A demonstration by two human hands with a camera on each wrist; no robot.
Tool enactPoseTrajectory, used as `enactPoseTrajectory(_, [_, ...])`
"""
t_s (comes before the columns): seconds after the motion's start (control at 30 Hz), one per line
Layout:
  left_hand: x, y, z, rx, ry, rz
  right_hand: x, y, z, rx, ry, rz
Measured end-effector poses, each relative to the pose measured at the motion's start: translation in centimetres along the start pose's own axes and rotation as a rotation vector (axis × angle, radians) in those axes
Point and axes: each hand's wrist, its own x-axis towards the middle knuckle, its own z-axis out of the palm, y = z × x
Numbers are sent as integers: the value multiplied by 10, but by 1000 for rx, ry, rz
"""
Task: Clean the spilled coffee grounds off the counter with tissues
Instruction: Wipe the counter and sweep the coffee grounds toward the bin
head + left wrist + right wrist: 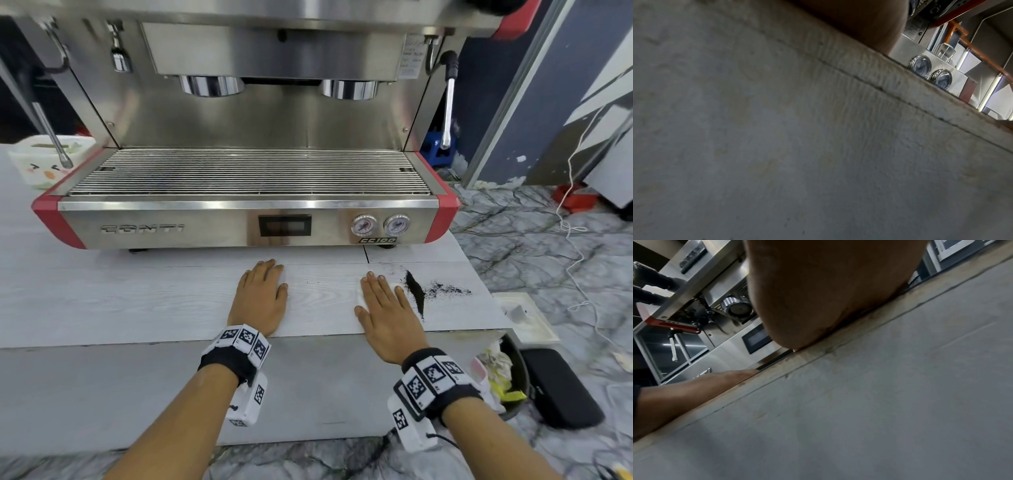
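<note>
Both forearms, each banded with a black wrist strap carrying black-and-white coded tags, reached up from six o'clock onto the pale wood-grain counter (137, 301). The left hand (260, 296) lay flat and bare, fingers straight and together, holding nothing. The right hand (385, 313) pressed flat, fingers spread and straight, on a white crumpled tissue (360, 294) whose edges showed around the knuckles.

Just at three o'clock of that hand sat the dark ridge of spilled coffee grounds (415, 291), with a thinner scatter trailing further toward three o'clock, near the counter's right edge. A black bin of rubbish (510, 373) stood on the marbled floor at about four o'clock, below the counter's corner. The steel espresso machine with red corners (239, 219) filled twelve o'clock.

Judging from this, a fast sweep toward three o'clock could push grounds over the edge onto the floor rather than into the bin. The tissue was small against the ridge; grounds might spill round its ends and smear. Dry powder could also lodge in the counter's seam and grain.
</note>
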Motion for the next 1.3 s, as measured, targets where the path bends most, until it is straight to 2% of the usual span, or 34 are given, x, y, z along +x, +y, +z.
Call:
enactPoseTrajectory(0.33, [-1, 3, -1, 24, 2, -6, 1, 42, -14, 27, -55, 111])
enactPoseTrajectory(0.43, [-1, 4, -1, 36, 4, -3, 6, 39, -19, 18, -10, 139])
enactPoseTrajectory(0.63, [-2, 14, -6, 40, 18, -29, 23, 4, -16, 35, 7, -5])
enactPoseTrajectory(0.83, [-2, 57, 6, -20, -7, 30, 30, -7, -7, 45, -60, -56])
enactPoseTrajectory(0.97, [-1, 70, 18, -4, -48, 49, 35, 6, -9, 68, -50, -67])
enactPoseTrajectory(1.3, [7, 96, 25, -37, -12, 19, 44, 61, -19, 44, -65, 17])
